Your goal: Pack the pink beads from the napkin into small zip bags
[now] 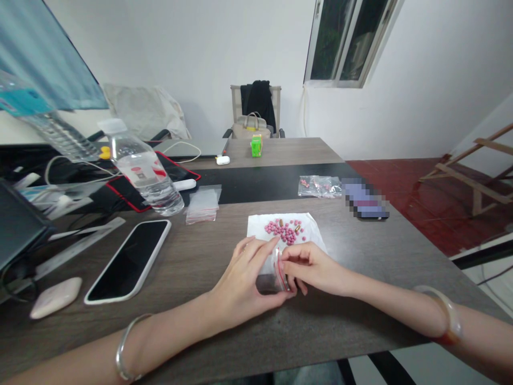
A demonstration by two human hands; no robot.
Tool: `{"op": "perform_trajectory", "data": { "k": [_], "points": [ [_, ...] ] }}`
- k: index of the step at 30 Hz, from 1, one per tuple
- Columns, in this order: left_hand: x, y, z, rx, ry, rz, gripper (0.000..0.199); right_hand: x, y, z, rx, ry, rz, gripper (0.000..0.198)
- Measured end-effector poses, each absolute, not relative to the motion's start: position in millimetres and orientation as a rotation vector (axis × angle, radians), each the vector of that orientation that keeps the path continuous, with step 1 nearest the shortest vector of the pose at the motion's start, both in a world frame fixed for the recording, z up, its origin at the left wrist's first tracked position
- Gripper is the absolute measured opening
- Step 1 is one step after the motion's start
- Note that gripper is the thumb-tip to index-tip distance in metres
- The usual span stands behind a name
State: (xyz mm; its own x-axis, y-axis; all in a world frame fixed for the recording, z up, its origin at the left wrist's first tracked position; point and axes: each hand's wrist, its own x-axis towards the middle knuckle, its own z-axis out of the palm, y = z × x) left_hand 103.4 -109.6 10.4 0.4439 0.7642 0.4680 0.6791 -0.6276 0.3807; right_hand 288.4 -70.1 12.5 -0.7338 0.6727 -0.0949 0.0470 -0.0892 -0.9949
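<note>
Between my hands is a small clear zip bag (279,270) with a red strip along its edge. My left hand (248,272) curves round it, the thumb at its lower edge and the fingertips near its upper end. With bent fingers my right hand (310,267) pinches the bag from the other side. Just beyond lies a sheet of white paper (256,224), partly under my hands. Many small pink tablets (286,232) are spread on it, with brownish capsules (297,228) among them. What the bag holds, if anything, is hidden by my fingers.
A stack of clear zip bags (203,203) lies left of the paper, beside a water bottle (142,171) and a white-edged phone (130,262). Filled bags (319,186) and another phone (364,198) lie at the right. Farther back stands a green box (256,145).
</note>
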Motion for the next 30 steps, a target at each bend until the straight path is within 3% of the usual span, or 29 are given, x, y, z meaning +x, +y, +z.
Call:
{"op": "perform_trajectory", "data": {
  "k": [19,30],
  "points": [
    [102.1,-108.7,16.7,2.522,1.28,0.913,0.064,290.5,-68.9,12.3,-0.821,-1.791,1.842,0.013],
    [101.8,-109.9,16.0,2.545,1.222,0.995,0.063,289.1,-71.5,15.8,-0.87,-1.774,1.771,0.028]
  ]
}}
